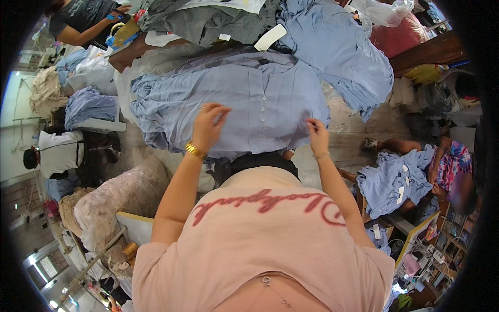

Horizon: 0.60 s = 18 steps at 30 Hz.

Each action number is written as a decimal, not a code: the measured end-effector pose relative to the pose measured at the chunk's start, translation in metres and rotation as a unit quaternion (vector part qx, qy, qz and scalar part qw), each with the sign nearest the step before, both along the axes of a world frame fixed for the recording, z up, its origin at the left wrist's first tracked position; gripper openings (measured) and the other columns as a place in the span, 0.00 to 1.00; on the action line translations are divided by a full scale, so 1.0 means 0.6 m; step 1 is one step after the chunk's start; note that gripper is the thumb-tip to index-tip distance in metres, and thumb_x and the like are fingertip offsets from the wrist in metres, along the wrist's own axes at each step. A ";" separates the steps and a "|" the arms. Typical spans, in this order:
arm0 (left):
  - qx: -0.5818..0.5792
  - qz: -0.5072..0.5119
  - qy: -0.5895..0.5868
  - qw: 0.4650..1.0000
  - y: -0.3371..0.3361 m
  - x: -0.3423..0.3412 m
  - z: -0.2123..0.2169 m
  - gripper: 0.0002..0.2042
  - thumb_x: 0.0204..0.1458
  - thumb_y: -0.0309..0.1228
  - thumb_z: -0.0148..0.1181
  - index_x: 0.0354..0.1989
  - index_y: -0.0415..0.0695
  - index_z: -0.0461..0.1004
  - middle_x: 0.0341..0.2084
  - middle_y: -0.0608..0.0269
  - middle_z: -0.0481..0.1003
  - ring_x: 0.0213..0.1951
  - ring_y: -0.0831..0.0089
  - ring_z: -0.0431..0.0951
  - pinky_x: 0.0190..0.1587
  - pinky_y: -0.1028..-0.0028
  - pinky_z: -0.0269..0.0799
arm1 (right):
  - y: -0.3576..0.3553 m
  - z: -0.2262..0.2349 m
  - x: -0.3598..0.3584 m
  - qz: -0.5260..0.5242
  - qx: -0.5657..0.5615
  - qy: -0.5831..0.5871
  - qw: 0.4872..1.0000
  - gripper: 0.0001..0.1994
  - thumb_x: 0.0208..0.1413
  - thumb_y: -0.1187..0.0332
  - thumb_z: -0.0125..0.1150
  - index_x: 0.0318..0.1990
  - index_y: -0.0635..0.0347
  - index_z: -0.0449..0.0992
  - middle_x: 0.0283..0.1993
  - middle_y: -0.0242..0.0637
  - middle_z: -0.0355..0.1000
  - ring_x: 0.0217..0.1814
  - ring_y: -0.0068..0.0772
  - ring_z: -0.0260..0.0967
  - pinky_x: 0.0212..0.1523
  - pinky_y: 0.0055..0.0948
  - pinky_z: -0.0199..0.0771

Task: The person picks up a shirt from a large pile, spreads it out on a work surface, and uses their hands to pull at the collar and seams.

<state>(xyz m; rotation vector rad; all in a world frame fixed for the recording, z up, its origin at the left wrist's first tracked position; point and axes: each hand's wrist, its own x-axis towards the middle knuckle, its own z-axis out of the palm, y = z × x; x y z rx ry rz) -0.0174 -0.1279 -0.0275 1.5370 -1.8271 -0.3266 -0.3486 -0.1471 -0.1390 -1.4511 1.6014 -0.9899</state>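
One light-blue buttoned shirt (239, 112) lies spread ahead, left hand (208, 126) loosely curled over it, right hand (318, 137) bent at its right edge, can't tell if either pinches it; grey garments (208, 23) crowd its far side, blue pile (338, 54) its far right, plastic-wrapped bundle (122, 200) off near left.

1. Shirt (234, 99), near 12 o'clock: light blue; white buttons (262, 109).
2. Cloth pile (218, 23), outer 12 o'clock: grey.
3. Co-worker's garment (459, 161), 3 o'clock: multicoloured print.
4. T-shirt (265, 244), 6 o'clock: pale pink, red lettering.
5. Bracelet (195, 151), 9 o'clock: gold.

Right fingertips (313, 122) — blurred, top co-worker (82, 23) — cropped
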 end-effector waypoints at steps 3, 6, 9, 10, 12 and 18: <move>0.162 -0.061 0.080 0.982 -0.044 -0.061 -0.006 0.08 0.43 0.24 0.57 0.34 0.42 0.74 0.29 0.56 0.72 0.33 0.64 0.72 0.37 0.69 0.68 | -0.035 0.066 0.084 0.123 -0.078 0.029 0.989 0.07 0.48 0.73 0.56 0.36 0.58 0.75 0.32 0.38 0.69 0.32 0.36 0.67 0.34 0.26 0.67; 0.130 -0.006 0.026 0.991 -0.074 -0.075 -0.057 0.12 0.43 0.27 0.59 0.38 0.39 0.73 0.30 0.56 0.72 0.29 0.67 0.73 0.34 0.73 0.69 | -0.066 0.082 0.138 0.171 -0.136 0.087 0.972 0.06 0.47 0.70 0.57 0.35 0.53 0.75 0.30 0.33 0.67 0.31 0.37 0.66 0.31 0.30 0.67; 0.207 0.022 0.102 0.973 -0.081 -0.077 -0.071 0.14 0.40 0.27 0.60 0.38 0.37 0.71 0.30 0.55 0.71 0.30 0.66 0.73 0.35 0.71 0.69 | -0.082 0.082 0.163 0.191 -0.158 0.132 0.960 0.06 0.46 0.67 0.58 0.34 0.51 0.75 0.31 0.31 0.68 0.32 0.35 0.67 0.29 0.32 0.68; 0.215 0.026 0.111 0.970 -0.081 -0.077 -0.073 0.15 0.39 0.27 0.61 0.37 0.37 0.71 0.30 0.56 0.71 0.30 0.66 0.73 0.35 0.71 0.69 | -0.084 0.078 0.167 0.196 -0.159 0.146 0.957 0.06 0.46 0.67 0.58 0.34 0.50 0.75 0.31 0.31 0.68 0.32 0.34 0.67 0.29 0.32 0.68; 0.234 0.036 0.131 0.963 -0.079 -0.080 -0.071 0.15 0.39 0.27 0.62 0.37 0.38 0.70 0.30 0.57 0.71 0.30 0.66 0.72 0.35 0.71 0.69 | -0.087 0.068 0.173 0.202 -0.154 0.159 0.954 0.06 0.46 0.66 0.58 0.34 0.51 0.75 0.32 0.31 0.68 0.33 0.33 0.68 0.29 0.32 0.68; 0.176 0.029 0.049 0.983 -0.074 -0.086 -0.083 0.15 0.37 0.32 0.65 0.33 0.40 0.71 0.29 0.58 0.72 0.33 0.64 0.72 0.38 0.68 0.68 | -0.087 0.066 0.174 0.164 -0.072 0.060 0.982 0.06 0.48 0.67 0.57 0.32 0.57 0.73 0.31 0.34 0.66 0.31 0.34 0.66 0.30 0.29 0.66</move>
